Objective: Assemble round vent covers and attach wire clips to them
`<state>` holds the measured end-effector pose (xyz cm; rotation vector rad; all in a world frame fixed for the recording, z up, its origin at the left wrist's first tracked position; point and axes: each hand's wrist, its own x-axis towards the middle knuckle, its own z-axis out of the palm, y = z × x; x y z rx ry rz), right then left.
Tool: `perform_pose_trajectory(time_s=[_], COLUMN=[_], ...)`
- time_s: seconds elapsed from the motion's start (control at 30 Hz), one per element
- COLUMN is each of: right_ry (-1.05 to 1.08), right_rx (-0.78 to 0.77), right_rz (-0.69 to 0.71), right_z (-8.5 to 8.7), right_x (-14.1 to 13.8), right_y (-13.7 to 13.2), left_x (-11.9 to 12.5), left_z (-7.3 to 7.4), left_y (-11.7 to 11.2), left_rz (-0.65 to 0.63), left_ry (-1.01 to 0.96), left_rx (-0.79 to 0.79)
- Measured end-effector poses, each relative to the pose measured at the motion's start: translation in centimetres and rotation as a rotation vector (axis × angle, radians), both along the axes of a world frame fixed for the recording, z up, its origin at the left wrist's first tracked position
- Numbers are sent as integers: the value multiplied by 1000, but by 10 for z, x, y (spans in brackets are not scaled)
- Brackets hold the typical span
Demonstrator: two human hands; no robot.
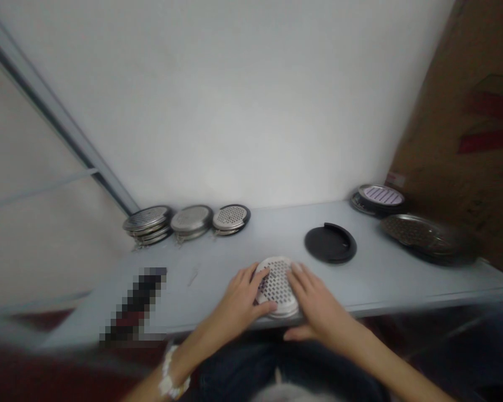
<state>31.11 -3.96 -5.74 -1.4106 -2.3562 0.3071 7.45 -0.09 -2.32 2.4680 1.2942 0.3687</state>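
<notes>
At the table's front edge lies a pale round perforated metal disc (278,282), with what looks like another layer under its rim. My left hand (249,293) grips its left side, thumb on the lower front and index finger over the holes. On the right edge of the disc rests my right hand (314,301), its fingers stretched out and the thumb apart below. Beyond it and to the right is a round black plate (329,244) with a raised curved rim along part of its edge.
Along the wall at back left stand stacks of similar discs: a tall stack (148,223), a second stack (191,220) and a smaller one (231,218). At right are a striped disc (379,196) and a blurred pile (421,237). A pixelated dark object (136,304) lies at left.
</notes>
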Motion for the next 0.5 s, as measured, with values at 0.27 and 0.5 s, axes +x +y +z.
perform_pose_trajectory(time_s=[0.27,0.5], right_ry=[-29,231], right_rx=[63,347], right_rz=[-12,-339], right_z=[-5,24], right_x=[-6,63], right_y=[-7,19], left_x=[2,-6], left_z=[-11,-8], left_y=[-6,-13], left_rz=[-7,41], left_ry=[54,94], left_rx=[110,172])
